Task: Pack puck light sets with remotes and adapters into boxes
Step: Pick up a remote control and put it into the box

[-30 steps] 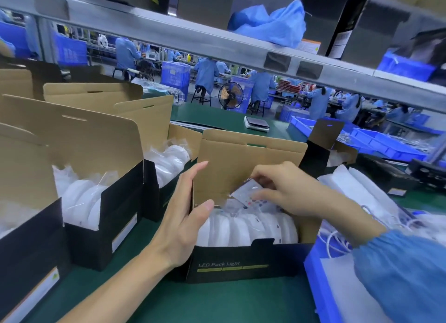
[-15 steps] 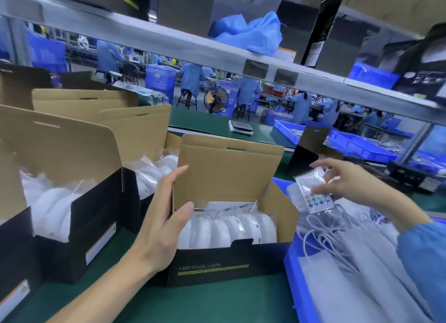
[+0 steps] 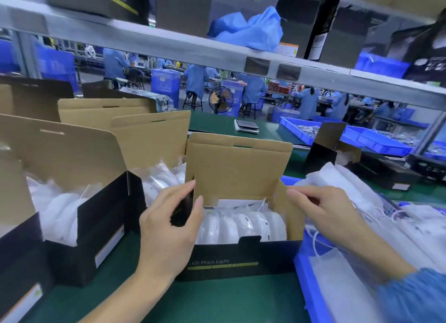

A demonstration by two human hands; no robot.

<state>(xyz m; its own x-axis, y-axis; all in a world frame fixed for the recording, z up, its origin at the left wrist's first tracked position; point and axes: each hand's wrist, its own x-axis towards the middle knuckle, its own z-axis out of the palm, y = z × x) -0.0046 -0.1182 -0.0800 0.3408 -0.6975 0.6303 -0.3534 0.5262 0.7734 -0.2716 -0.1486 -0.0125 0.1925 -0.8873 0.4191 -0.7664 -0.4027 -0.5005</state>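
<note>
The black cardboard box with a kraft-brown lining (image 3: 241,257) stands open on the green counter (image 3: 217,303), its tall lid flap upright so the row of white bagged puck lights (image 3: 243,223) stays reachable; the left hand (image 3: 169,226) curls thumb and fingers round the box's left side flap, probably to fold it in; the right hand (image 3: 323,209) pinches the right side flap (image 3: 282,202); a blue plastic tray (image 3: 304,269) of white cables sits just beside.

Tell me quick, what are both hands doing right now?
Left hand: pinching the puck light box's left side flap.
Right hand: fingers at the right side flap; grip cannot be told.
</note>
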